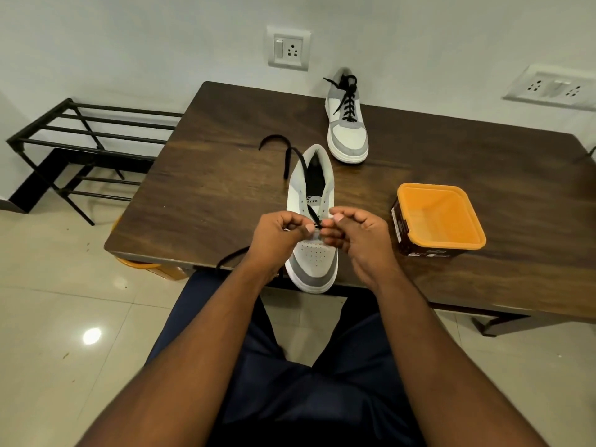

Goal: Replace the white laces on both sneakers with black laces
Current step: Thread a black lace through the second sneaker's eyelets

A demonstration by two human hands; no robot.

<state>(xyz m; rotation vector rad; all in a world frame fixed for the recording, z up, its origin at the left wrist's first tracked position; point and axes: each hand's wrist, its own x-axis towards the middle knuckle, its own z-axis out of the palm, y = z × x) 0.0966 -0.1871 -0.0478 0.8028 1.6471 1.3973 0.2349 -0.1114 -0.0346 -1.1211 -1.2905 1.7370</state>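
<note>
Both hands meet over the lower eyelets of the near sneaker, which stands on the wooden table with its toe over the edge nearest the person, likely so the eyelet rows face up within easy reach. The left hand has its fingers curled in, thumb and forefinger pinching the black lace just where it crosses the tongue. The right hand mirrors it, its fingertips narrowed to a pinch on the same lace right beside the left thumb, probably to steer the tip into an eyelet. Beyond the fingers, one loose run of lace trails out past the shoe's collar; another hangs below the left wrist. The far sneaker, well apart beyond the fingertips, already carries black lacing. An orange tub sits out to the side of the right hand. No white laces show anywhere.
</note>
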